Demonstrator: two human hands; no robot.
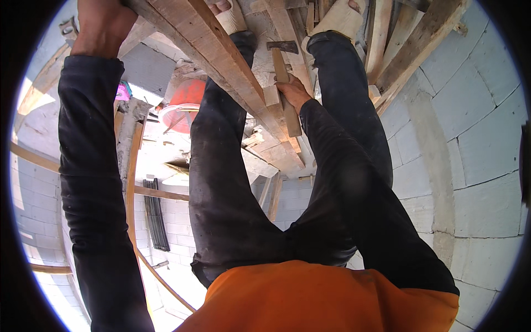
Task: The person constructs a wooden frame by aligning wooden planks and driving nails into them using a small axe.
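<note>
My right hand (pixel 295 93) is closed around the wooden handle of a hammer (pixel 282 69). The hammer's dark metal head points away from me, and the handle end comes back toward me. Just left of that hand, a small wood block (pixel 271 96) sits against a long wooden beam (pixel 218 52). The beam runs slantwise from the upper left to between my legs. At the upper left my left hand (pixel 105 25) is at the beam's far end. Its fingers are cut off by the picture's edge, so its grip is hidden.
My feet stand among timbers at the top. More planks (pixel 409 52) lean at the upper right beside a grey block wall (pixel 470 149). Below left is a red bucket (pixel 187 99). A bundle of dark bars (pixel 156 213) and wooden poles (pixel 133 182) are lower down.
</note>
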